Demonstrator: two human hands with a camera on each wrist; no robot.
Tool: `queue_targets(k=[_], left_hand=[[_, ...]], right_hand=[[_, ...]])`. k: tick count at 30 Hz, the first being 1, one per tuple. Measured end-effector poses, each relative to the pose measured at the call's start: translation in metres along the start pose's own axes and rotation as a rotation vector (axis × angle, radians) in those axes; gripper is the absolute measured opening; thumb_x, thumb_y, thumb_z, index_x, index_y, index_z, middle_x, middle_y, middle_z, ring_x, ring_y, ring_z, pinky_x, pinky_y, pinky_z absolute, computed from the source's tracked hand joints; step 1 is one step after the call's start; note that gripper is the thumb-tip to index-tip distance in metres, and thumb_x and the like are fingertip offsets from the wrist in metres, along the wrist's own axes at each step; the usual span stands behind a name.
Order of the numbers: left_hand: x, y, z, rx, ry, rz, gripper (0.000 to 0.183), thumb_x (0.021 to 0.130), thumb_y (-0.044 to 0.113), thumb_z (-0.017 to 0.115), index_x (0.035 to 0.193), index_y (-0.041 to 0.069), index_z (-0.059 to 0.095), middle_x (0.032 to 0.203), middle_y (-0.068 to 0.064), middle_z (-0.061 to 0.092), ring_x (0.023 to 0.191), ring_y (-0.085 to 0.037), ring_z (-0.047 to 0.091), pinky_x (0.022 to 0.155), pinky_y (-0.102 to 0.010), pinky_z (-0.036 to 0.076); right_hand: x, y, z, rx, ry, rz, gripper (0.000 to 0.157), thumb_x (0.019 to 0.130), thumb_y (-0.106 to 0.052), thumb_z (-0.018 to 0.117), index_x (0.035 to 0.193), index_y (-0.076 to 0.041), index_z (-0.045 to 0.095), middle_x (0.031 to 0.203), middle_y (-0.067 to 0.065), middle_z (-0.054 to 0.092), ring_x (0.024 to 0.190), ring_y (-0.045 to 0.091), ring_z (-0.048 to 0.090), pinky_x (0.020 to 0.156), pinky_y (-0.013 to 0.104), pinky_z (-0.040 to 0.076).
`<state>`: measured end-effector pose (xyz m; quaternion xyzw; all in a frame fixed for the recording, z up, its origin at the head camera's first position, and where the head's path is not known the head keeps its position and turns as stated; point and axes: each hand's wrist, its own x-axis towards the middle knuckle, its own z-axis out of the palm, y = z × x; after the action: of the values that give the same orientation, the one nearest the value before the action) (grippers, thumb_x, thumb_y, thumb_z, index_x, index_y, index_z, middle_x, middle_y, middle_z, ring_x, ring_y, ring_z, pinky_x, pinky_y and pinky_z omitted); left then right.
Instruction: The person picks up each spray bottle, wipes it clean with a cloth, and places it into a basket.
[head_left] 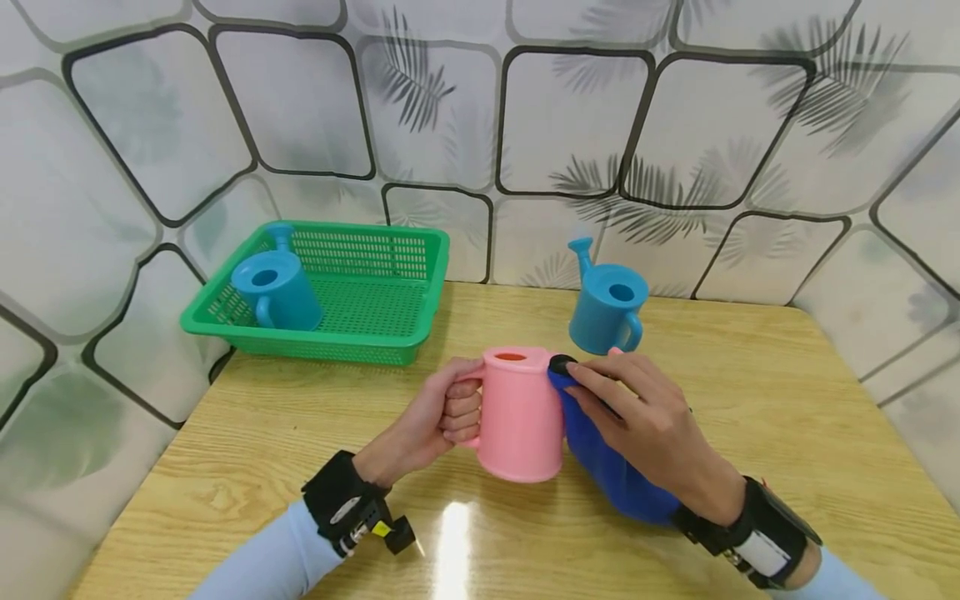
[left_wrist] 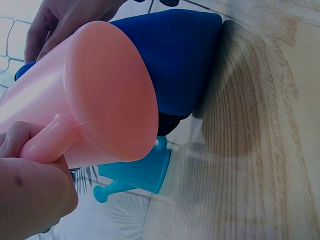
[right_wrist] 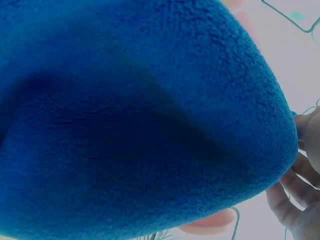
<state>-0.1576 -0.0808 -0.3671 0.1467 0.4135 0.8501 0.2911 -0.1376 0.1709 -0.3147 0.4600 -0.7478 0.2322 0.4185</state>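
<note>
My left hand (head_left: 438, 412) grips the handle of a pink watering can (head_left: 521, 425), fingers curled round it. The can stands upright in the head view, and its round base shows in the left wrist view, raised over the table. With thumb and fingers my right hand (head_left: 652, 412) pinches a fuzzy blue cloth (head_left: 618, 475) that has a black patch at its top, at the can's right rim. The cloth hangs down along the can's side and fills most of the right wrist view. A small pink tip peeks out above the right hand; the rest of the spout is hidden.
A green basket (head_left: 360, 346) at the back left holds a blue watering can (head_left: 281, 292). Another blue watering can (head_left: 607, 308) stands on the wooden table (head_left: 780, 400) behind my right hand. Patterned walls (head_left: 573, 125) close off the back and sides.
</note>
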Motion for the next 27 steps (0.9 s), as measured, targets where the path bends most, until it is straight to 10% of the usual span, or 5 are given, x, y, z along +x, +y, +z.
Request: queue_targets(k=[27], left_hand=[[-0.003, 0.001, -0.002, -0.199, 0.060, 0.124, 0.049, 0.101, 0.025, 0.036, 0.055, 0.019, 0.020, 0.046, 0.008, 0.013, 0.037, -0.006, 0.009, 0.038, -0.022, 0.005]], right_hand=[[-0.032, -0.009, 0.010, 0.223, -0.165, 0.004, 0.029, 0.098, -0.024, 0.057, 0.105, 0.000, 0.072, 0.096, 0.011, 0.070, 0.085, 0.019, 0.069, 0.062, 0.034, 0.062]])
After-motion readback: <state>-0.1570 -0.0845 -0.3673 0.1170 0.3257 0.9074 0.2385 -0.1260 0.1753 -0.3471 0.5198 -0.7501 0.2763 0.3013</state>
